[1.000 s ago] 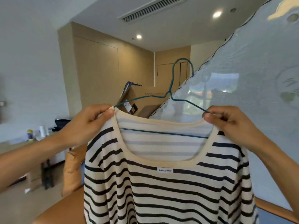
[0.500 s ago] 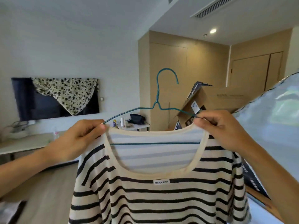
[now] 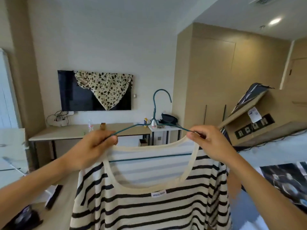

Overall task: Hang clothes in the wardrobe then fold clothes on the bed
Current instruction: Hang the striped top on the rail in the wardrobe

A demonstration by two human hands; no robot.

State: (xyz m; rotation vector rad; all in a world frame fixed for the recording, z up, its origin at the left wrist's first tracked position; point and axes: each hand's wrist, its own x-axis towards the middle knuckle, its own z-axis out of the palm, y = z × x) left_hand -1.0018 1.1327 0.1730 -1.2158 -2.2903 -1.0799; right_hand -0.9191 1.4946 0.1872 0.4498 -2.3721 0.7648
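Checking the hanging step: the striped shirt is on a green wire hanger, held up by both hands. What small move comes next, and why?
Probably slide the right hand up to the hook, the left hand steadying. The striped shirt already sits on the wire hanger, each hand pinches one hanger arm at the collar, and the hook stands free for hanging.

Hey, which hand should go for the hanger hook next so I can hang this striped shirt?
Probably the right hand. Both hands pinch the hanger at the shoulders of the shirt, but the hook curves rightward and the wooden doors stand on that side. The left hand can steady the shirt.
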